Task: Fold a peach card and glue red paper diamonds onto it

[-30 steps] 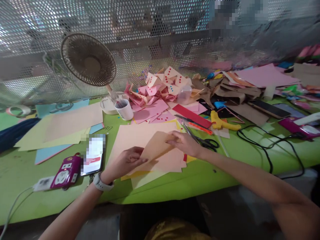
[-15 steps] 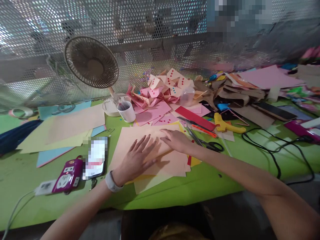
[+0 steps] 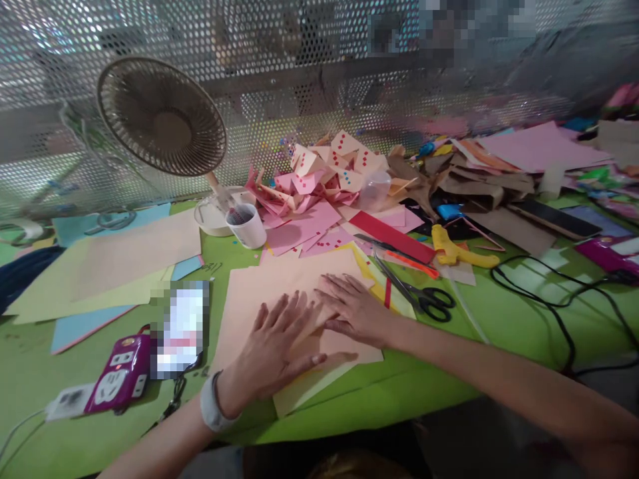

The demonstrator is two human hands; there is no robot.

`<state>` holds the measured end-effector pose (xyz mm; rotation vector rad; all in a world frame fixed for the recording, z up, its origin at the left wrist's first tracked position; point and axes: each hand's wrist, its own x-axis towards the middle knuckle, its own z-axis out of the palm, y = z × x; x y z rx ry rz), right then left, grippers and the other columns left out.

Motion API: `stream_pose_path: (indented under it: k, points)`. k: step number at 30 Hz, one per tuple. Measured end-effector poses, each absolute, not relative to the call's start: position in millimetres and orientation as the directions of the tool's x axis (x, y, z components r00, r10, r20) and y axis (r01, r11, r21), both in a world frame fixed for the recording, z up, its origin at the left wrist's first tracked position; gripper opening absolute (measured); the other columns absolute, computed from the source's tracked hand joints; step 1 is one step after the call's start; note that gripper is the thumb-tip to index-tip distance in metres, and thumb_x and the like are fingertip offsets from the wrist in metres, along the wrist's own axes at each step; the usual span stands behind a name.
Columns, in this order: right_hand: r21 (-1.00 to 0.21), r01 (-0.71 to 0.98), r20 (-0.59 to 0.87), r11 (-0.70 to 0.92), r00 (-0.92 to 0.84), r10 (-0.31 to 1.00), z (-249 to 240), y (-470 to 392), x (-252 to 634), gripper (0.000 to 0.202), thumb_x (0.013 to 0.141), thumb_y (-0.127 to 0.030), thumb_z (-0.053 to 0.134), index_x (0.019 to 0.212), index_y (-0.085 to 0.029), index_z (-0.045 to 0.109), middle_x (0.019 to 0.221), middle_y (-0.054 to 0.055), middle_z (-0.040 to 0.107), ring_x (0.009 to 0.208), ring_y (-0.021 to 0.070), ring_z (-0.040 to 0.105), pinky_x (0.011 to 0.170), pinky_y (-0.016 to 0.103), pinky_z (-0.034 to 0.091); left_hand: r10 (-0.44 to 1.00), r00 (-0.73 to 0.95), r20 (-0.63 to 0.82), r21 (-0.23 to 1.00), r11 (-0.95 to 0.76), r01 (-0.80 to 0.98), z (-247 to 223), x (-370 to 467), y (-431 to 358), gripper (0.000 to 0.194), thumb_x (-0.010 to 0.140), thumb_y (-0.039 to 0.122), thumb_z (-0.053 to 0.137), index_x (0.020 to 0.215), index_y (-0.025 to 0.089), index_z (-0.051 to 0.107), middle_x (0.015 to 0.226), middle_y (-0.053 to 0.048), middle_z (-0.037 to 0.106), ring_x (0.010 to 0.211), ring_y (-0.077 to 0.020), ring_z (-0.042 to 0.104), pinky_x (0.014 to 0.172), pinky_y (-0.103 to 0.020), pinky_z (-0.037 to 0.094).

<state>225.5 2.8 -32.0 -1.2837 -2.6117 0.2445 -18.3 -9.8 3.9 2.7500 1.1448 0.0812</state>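
Peach paper sheets lie on the green-covered table in front of me, with a yellow sheet showing beneath their right side. My left hand, a pale band at its wrist, rests flat on the paper with fingers spread. Just right of it, my right hand also lies on the paper, palm down and fingers stretched out. Neither hand grasps anything. Black-handled scissors lie right of my right hand, beside an orange-handled cutter.
A fan and a white cup stand at the back left. Nearer are a phone and a purple power strip. Folded paper pieces are heaped behind. A yellow glue gun and black cable lie rightward.
My right hand has come nearer to me across the paper and its fingers have spread. My left hand stays flat on the sheets. The view has shifted slightly.
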Motion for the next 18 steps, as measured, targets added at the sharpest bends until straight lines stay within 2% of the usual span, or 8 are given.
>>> stream_pose_path:
  k: [3, 7, 12, 14, 18]
  points:
    - [-0.249, 0.712, 0.120, 0.657, -0.650, 0.750, -27.9, 10.1, 231.7, 0.071, 0.093, -0.062, 0.038, 0.147, -0.016, 0.038, 0.155, 0.018, 0.028, 0.145, 0.0297, 0.022, 0.117, 0.053, 0.022, 0.732, 0.681, -0.014, 0.223, -0.661, 0.716, 9.1, -20.7, -6.3, 0.078, 0.091, 0.064, 0.038, 0.154, 0.031, 0.007, 0.159, -0.009, 0.020, 0.144, -0.0324, 0.025, 0.114, -0.056, 0.024]
    - [-0.234, 0.702, 0.148, 0.672, -0.658, 0.739, -24.5, 11.8, 232.0, 0.068, 0.094, -0.059, 0.037, 0.145, -0.015, 0.040, 0.154, 0.018, 0.031, 0.145, 0.0293, 0.024, 0.117, 0.054, 0.022, 0.704, 0.708, -0.066, 0.236, -0.678, 0.696, 3.5, -32.7, 10.5, 0.058, 0.098, 0.051, 0.032, 0.152, 0.036, 0.015, 0.161, -0.003, 0.016, 0.148, -0.0284, 0.015, 0.117, -0.057, 0.012]
    - [-0.215, 0.658, 0.261, 0.721, -0.673, 0.692, -23.6, 3.8, 227.8, 0.060, 0.097, -0.051, 0.038, 0.141, -0.011, 0.045, 0.149, 0.017, 0.040, 0.144, 0.0263, 0.028, 0.118, 0.053, 0.021, 0.690, 0.721, -0.061, 0.229, -0.694, 0.683, -4.8, -41.4, 17.5, 0.064, 0.098, 0.049, 0.036, 0.153, 0.034, 0.007, 0.161, -0.002, 0.015, 0.148, -0.0268, 0.014, 0.119, -0.054, 0.010]
    - [-0.226, 0.659, 0.255, 0.717, -0.671, 0.696, -25.3, 0.8, 227.2, 0.060, 0.097, -0.052, 0.039, 0.140, -0.011, 0.047, 0.147, 0.017, 0.044, 0.142, 0.0262, 0.032, 0.117, 0.053, 0.023, 0.679, 0.730, -0.074, 0.231, -0.701, 0.675, -3.6, -41.0, 17.1, 0.063, 0.099, 0.047, 0.036, 0.153, 0.034, 0.006, 0.161, -0.002, 0.014, 0.148, -0.0264, 0.013, 0.119, -0.054, 0.010]
    - [-0.229, 0.680, 0.227, 0.696, -0.658, 0.718, -29.2, -1.3, 227.1, 0.066, 0.095, -0.058, 0.035, 0.140, -0.011, 0.046, 0.148, 0.016, 0.041, 0.141, 0.0274, 0.034, 0.116, 0.054, 0.025, 0.675, 0.730, -0.109, 0.246, -0.693, 0.677, 2.5, -37.7, 17.8, 0.066, 0.097, 0.051, 0.037, 0.153, 0.033, 0.007, 0.161, -0.004, 0.012, 0.148, -0.0296, 0.012, 0.116, -0.059, 0.013]
